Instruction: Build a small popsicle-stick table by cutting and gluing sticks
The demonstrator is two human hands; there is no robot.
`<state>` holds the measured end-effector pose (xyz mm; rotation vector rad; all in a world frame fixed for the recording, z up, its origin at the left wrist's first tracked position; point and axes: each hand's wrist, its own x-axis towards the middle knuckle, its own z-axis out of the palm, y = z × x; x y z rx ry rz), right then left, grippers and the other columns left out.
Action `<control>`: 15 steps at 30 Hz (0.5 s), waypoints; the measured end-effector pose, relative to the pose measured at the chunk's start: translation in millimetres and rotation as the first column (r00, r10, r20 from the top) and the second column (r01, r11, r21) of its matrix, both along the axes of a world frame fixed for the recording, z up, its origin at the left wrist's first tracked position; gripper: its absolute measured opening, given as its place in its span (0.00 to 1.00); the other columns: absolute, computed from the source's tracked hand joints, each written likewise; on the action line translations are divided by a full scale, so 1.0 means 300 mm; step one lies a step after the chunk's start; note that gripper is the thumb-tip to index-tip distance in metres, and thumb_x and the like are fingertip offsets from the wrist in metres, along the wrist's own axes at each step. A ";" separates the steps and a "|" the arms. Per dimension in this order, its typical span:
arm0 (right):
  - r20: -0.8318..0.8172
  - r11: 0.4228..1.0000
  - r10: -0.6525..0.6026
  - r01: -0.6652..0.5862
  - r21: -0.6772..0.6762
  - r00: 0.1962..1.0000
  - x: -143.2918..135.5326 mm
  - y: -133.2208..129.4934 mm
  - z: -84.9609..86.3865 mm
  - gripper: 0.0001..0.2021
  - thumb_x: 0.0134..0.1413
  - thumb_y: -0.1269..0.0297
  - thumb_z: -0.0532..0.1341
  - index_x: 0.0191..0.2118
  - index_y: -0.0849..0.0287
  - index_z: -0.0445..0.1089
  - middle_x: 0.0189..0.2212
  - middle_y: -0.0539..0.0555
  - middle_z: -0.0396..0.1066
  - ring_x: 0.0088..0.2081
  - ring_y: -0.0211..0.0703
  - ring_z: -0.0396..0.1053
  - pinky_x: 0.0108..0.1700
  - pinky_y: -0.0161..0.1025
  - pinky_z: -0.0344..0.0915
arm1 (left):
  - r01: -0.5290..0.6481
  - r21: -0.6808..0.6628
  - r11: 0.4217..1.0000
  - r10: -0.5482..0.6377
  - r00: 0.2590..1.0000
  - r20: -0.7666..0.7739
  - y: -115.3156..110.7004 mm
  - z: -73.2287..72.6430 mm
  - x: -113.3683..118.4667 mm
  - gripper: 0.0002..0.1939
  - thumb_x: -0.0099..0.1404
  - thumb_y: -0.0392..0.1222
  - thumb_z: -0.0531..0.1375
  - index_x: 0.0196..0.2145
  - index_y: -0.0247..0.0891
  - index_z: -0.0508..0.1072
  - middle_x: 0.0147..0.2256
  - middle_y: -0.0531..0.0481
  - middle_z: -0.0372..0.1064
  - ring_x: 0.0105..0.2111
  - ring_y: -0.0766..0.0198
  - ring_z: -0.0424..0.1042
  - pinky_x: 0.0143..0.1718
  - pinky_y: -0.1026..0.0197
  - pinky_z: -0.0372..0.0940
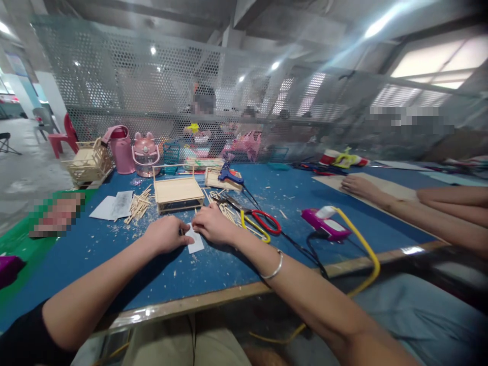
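Observation:
A small piece of white paper (195, 245) lies on the blue tabletop between my hands. My left hand (165, 235) is curled, its thumb and fingers closed at the paper's left edge. From the right, my right hand (214, 223) bends over the paper's upper part with its fingers drawn together. Any small piece under these fingertips is hidden. Just beyond my hands stands a little wooden-stick frame (179, 191) with a slatted top. Loose sticks (140, 204) lie left of it. Scissors (263, 222) with red and yellow handles rest beside my right wrist.
A blue glue gun (231, 175) lies on another stick piece behind the scissors. Pink bottles (122, 152) stand at the back left near a stick model (89, 161). A purple power strip (326, 224) with a yellow cord sits at right, near another person's arms (396, 203). Mesh closes the back.

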<state>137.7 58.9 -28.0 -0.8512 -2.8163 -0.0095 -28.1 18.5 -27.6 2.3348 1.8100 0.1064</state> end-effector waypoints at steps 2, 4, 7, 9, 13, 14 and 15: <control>-0.009 1.000 0.003 -0.003 -0.017 1.000 0.003 -0.001 0.000 0.08 0.52 0.68 0.54 0.30 0.61 0.71 0.30 0.54 0.72 0.35 0.40 0.61 0.40 0.40 0.43 | -0.001 0.005 1.000 0.001 1.000 0.007 0.002 -0.003 -0.002 0.23 0.50 0.61 0.54 0.40 0.50 0.73 0.37 0.47 0.74 0.40 0.52 0.71 0.34 0.59 0.63; -0.031 1.000 -0.028 0.028 -0.012 0.999 0.003 -0.001 0.000 0.09 0.53 0.68 0.54 0.31 0.61 0.71 0.30 0.54 0.72 0.36 0.40 0.61 0.40 0.41 0.43 | -0.004 0.006 1.000 0.004 1.000 0.013 0.003 -0.004 -0.002 0.23 0.50 0.61 0.54 0.40 0.50 0.72 0.37 0.47 0.74 0.40 0.51 0.71 0.34 0.58 0.63; -0.001 0.999 -0.024 0.024 -0.030 1.000 0.001 0.000 0.002 0.09 0.53 0.67 0.54 0.31 0.61 0.71 0.30 0.55 0.72 0.35 0.41 0.61 0.39 0.40 0.44 | -0.020 -0.008 1.000 0.020 1.000 0.023 0.003 -0.002 -0.001 0.23 0.49 0.61 0.55 0.41 0.51 0.72 0.38 0.47 0.73 0.41 0.51 0.70 0.34 0.58 0.63; 0.018 0.999 0.002 -0.001 -0.035 1.000 -0.002 0.001 0.003 0.09 0.53 0.67 0.54 0.31 0.60 0.71 0.30 0.54 0.72 0.35 0.40 0.61 0.38 0.40 0.44 | -0.022 -0.017 1.000 0.022 0.999 0.024 0.002 0.001 0.000 0.23 0.49 0.61 0.55 0.41 0.51 0.72 0.38 0.47 0.73 0.41 0.51 0.70 0.35 0.59 0.63; -0.034 0.999 -0.033 0.033 -0.001 0.999 -0.002 0.002 0.002 0.09 0.53 0.67 0.54 0.30 0.61 0.71 0.29 0.54 0.71 0.35 0.40 0.61 0.38 0.39 0.44 | -0.009 -0.020 1.000 0.010 1.000 0.019 -0.001 0.006 0.002 0.23 0.50 0.60 0.55 0.41 0.50 0.72 0.37 0.47 0.74 0.40 0.52 0.70 0.34 0.60 0.63; -0.033 0.999 -0.030 0.030 -0.010 0.999 -0.001 0.002 0.001 0.08 0.53 0.67 0.54 0.30 0.61 0.71 0.29 0.53 0.71 0.35 0.40 0.61 0.37 0.39 0.44 | -0.003 -0.017 1.000 0.004 1.000 0.020 -0.001 0.007 0.002 0.23 0.50 0.60 0.55 0.41 0.50 0.72 0.37 0.47 0.74 0.40 0.52 0.71 0.34 0.60 0.63; -0.025 0.999 -0.022 0.022 -0.025 0.999 0.000 0.002 0.001 0.08 0.52 0.68 0.55 0.29 0.61 0.70 0.28 0.53 0.71 0.34 0.40 0.62 0.37 0.39 0.44 | 0.004 -0.014 1.000 -0.004 1.000 0.021 -0.001 0.009 0.002 0.23 0.50 0.60 0.54 0.41 0.50 0.72 0.38 0.47 0.73 0.40 0.52 0.71 0.34 0.60 0.62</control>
